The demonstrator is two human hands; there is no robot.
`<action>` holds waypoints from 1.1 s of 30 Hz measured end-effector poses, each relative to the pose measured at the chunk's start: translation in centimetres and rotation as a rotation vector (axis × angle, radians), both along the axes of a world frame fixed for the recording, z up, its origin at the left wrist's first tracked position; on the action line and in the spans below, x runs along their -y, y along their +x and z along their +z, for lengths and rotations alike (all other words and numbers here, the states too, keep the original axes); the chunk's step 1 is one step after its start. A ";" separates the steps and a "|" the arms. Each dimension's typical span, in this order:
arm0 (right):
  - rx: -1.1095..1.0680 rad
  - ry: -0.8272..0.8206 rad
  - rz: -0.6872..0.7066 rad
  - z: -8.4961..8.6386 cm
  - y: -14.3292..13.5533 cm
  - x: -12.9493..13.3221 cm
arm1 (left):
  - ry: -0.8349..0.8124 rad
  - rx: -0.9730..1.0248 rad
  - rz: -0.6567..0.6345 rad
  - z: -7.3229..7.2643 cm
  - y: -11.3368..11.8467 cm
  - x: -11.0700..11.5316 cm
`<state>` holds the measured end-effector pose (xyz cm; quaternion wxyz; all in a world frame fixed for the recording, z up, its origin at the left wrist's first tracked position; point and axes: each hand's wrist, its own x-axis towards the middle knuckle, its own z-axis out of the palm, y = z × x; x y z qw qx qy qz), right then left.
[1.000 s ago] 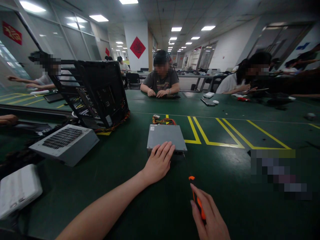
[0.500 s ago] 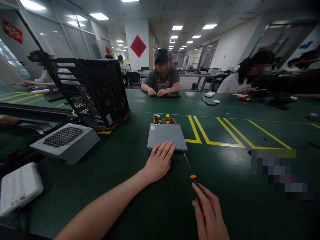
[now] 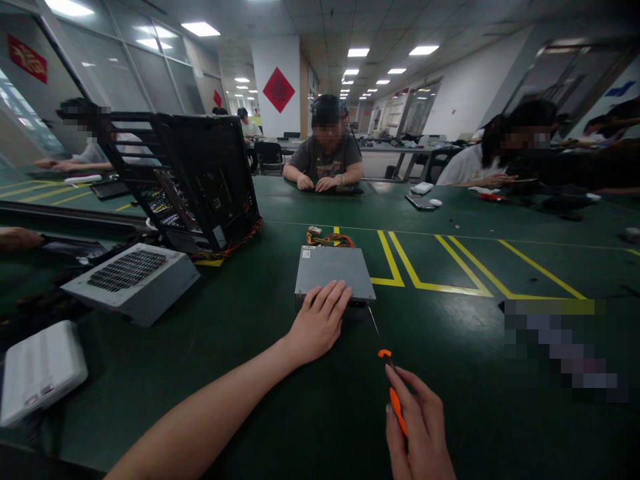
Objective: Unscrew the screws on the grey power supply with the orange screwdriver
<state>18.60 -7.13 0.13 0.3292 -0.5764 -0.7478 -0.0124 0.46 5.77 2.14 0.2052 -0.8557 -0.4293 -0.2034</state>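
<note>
A grey metal computer power supply (image 3: pixel 333 267) lies on the green table, a bundle of coloured cables (image 3: pixel 330 239) behind it. Across its near top edge my left hand (image 3: pixel 320 317) rests, fingers stretched flat on the casing; the thumb is hidden. My right hand (image 3: pixel 420 420) has its fingers closed around the orange and black handle of a screwdriver (image 3: pixel 396 403). The screwdriver's thin shaft slants up to the power supply's near right corner. Whether its tip sits in a screw there is too small to tell.
At left stand an open black computer case (image 3: pixel 200 180), a second power supply (image 3: pixel 135 280) with a grille, and a white box-shaped device (image 3: pixel 43 370). Yellow tape lines (image 3: pixel 435 267) mark the table. Co-workers sit across it, one person (image 3: pixel 327 153) directly opposite. A blurred-out object (image 3: pixel 565 347) lies at right.
The screwdriver handle has turned a little in my right hand, showing more orange now. My left hand and the power supply stay put.
</note>
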 end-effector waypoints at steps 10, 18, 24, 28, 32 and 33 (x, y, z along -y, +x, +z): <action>-0.051 -0.043 -0.052 -0.6 1.5 -0.2 | -0.007 -0.015 0.001 0.1 -0.1 0.1; 0.048 0.089 0.002 -0.1 0.3 0.0 | 0.000 -0.003 -0.002 0.0 -0.1 0.0; -0.025 -0.009 -0.102 -0.5 1.8 -0.1 | 0.005 -0.012 -0.005 0.1 -0.1 0.1; -0.019 0.011 -0.092 -0.3 0.9 -0.1 | 0.003 -0.014 0.006 0.1 0.0 0.1; 0.027 0.078 -0.036 0.3 -0.3 0.1 | -0.006 -0.008 0.002 0.2 0.0 0.2; 0.046 0.090 -0.015 0.4 -0.4 0.1 | -0.008 -0.005 -0.003 0.2 0.0 0.2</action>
